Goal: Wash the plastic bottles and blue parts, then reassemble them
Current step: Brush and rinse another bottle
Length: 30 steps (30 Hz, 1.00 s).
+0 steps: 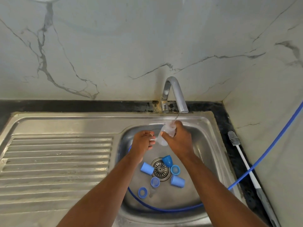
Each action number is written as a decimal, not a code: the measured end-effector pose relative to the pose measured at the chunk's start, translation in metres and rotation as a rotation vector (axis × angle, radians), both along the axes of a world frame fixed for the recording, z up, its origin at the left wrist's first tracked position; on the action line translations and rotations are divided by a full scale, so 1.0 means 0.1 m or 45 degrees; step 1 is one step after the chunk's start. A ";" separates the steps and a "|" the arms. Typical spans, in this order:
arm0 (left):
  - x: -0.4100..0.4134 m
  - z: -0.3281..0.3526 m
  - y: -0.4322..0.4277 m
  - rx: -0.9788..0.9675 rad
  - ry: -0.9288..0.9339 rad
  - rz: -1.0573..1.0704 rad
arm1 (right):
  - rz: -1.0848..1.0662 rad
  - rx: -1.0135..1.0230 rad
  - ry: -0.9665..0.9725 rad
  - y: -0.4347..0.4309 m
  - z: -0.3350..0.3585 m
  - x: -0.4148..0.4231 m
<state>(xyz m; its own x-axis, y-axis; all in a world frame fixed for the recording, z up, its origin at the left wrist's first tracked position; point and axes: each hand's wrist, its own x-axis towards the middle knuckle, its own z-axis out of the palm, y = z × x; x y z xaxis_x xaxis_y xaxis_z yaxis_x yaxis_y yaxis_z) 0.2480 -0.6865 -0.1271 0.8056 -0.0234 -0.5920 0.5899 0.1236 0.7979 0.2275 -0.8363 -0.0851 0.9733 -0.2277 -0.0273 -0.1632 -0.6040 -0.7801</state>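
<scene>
A clear plastic bottle (pixel 164 134) is held tilted under the tap (pixel 176 94), where a thin stream of water runs onto its top. My right hand (pixel 178 138) is wrapped around the bottle's upper part. My left hand (pixel 143 142) touches its lower end with the fingertips. Several blue parts lie on the sink floor around the drain (pixel 160 168): a blue cap (pixel 147 168) to its left, a darker blue cup (pixel 168 160), a blue ring (pixel 175 169), another blue cap (pixel 177 181), a small blue ring (pixel 155 182) and a blue collar (pixel 142 192).
A blue hose (pixel 268 149) runs from the right wall down into the sink basin (pixel 211 145) and loops along its front. A grey-and-white bottle brush (pixel 242 159) lies on the black counter to the right. The ribbed steel drainboard (pixel 55 163) is to the left.
</scene>
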 end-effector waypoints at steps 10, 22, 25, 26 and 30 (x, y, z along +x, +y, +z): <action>0.07 0.04 -0.03 -0.029 -0.037 0.021 | -0.122 0.096 -0.144 -0.16 0.15 0.07; 0.06 0.02 -0.13 -0.045 -0.069 -0.016 | 0.010 0.100 0.084 -0.20 0.11 0.06; 0.07 0.07 -0.18 -0.176 -0.055 -0.084 | -0.052 0.260 0.005 -0.27 0.19 0.19; 0.07 0.08 -0.19 -0.259 -0.008 -0.106 | -0.007 0.397 0.097 -0.29 0.18 0.22; 0.06 0.15 -0.17 -0.400 -0.012 -0.206 | 0.017 1.157 0.415 -0.37 0.03 0.17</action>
